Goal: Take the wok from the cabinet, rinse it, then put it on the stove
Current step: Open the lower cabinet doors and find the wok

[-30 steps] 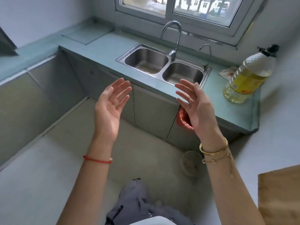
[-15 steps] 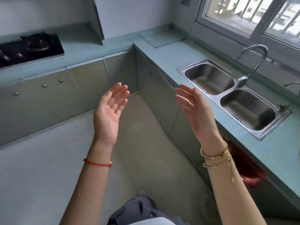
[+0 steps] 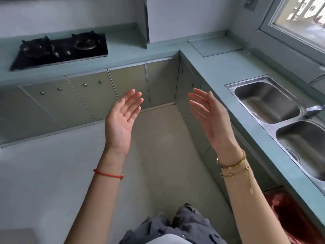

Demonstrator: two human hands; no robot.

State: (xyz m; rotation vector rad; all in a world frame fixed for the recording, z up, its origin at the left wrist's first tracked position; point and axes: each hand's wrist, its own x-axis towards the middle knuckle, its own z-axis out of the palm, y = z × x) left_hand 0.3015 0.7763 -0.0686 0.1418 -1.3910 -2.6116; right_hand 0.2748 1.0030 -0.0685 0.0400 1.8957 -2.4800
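Observation:
My left hand (image 3: 121, 120) and my right hand (image 3: 211, 118) are raised in front of me, palms facing each other, fingers apart, holding nothing. A black two-burner stove (image 3: 59, 50) sits in the teal counter at the far left. Below it runs a row of closed grey-green cabinet doors (image 3: 91, 97) with small round knobs. A steel double sink (image 3: 274, 106) is set in the counter at the right, both basins empty. No wok shows in this view.
The teal counter (image 3: 207, 67) wraps round the corner between stove and sink. A window (image 3: 302, 20) is above the sink. A red bag (image 3: 288, 213) hangs under the counter at lower right. Bare floor (image 3: 158, 147) lies ahead.
The view has swung left from the sink toward the corner, bringing the stove and its cabinets fully into sight. Both hands stay raised and empty in the same pose.

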